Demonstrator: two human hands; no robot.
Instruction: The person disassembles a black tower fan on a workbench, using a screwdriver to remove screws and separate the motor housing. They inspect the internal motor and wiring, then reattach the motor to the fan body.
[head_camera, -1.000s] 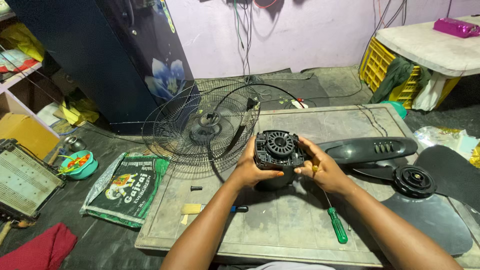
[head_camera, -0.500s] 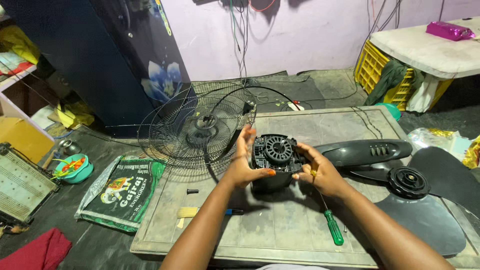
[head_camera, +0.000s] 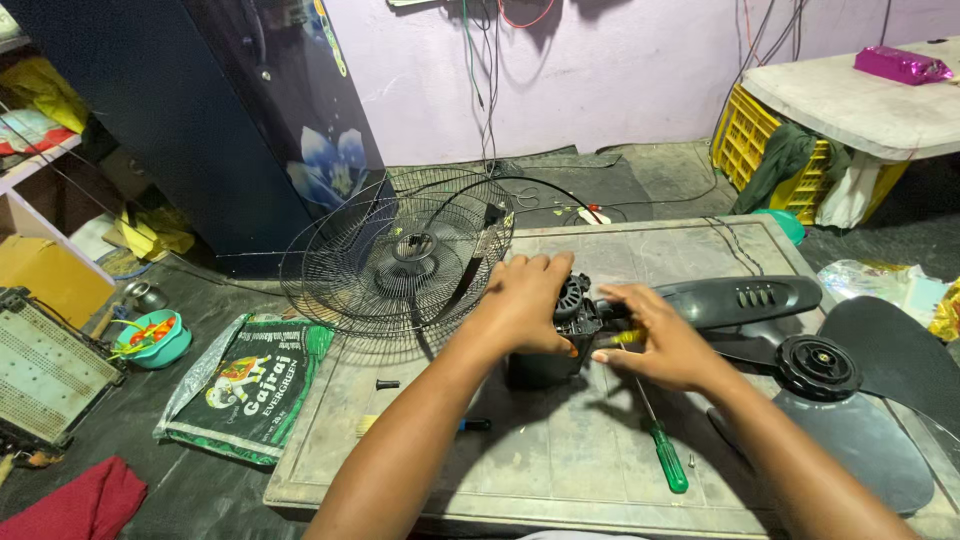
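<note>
A low, worn grey work board (head_camera: 600, 470) lies on a dark floor, seen from above by the person working at it. Behind it rises a pale lilac wall (head_camera: 600, 80) with loose wires hanging down, and to the left stands a tall dark blue cabinet (head_camera: 220, 120) painted with a light blue flower. At the upper right a pale table (head_camera: 850, 105) carries a shiny magenta packet (head_camera: 900, 65); a yellow plastic crate (head_camera: 745, 145) sits under it.

On the floor left of the board lies a flat green and white bag (head_camera: 245, 385) with a printed picture and lettering. Beyond it are a small teal bowl (head_camera: 155, 340) of colourful bits, a perforated beige panel (head_camera: 45, 370) and a red cloth (head_camera: 75, 500).

A round wire fan guard (head_camera: 390, 265) leans at the board's back left corner. A black fan blade (head_camera: 830, 370) rests at the right.

Near the middle of the board sits a black fan motor (head_camera: 560, 335). The left hand (head_camera: 525, 300) is cupped over its top, fingers curled around the housing. The right hand (head_camera: 655, 335) is at its right side, fingertips pinching what seems to be a small yellowish part, though the view is too tight to be sure. A green-handled screwdriver (head_camera: 665, 460) lies just below the right hand.
</note>
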